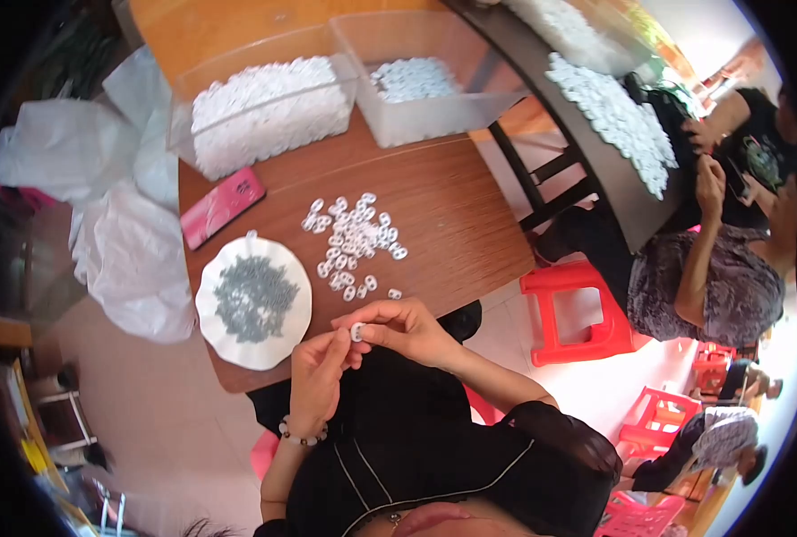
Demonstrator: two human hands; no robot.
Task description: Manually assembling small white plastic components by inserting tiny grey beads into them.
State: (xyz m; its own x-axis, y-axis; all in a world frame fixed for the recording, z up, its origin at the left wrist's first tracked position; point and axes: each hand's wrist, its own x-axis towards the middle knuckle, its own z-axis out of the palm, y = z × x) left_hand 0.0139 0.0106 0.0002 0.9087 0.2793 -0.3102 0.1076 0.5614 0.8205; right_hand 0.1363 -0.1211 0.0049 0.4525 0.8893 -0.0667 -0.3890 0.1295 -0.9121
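A small white plastic piece (356,332) is pinched between my hands, over the near edge of the brown table (443,192). My right hand (409,332) grips it between thumb and forefinger. From the left, my left hand (320,365) meets it with closed fingertips; whether they also hold a tiny part is too small to tell. Just beyond lies a loose pile of similar white oval pieces (359,234), with dark holes in them. A white wavy-rimmed plate (211,329) sits left of the pile, holding many small grey parts (253,299).
At the table's back stand a clear bin (264,118) heaped with white pieces and another bin (434,121) holding fewer pale-blue ones. A pink phone (223,208) lies at left, near white sacks (125,242). Co-workers sit right, by a dark table (555,112) and red stool (587,313).
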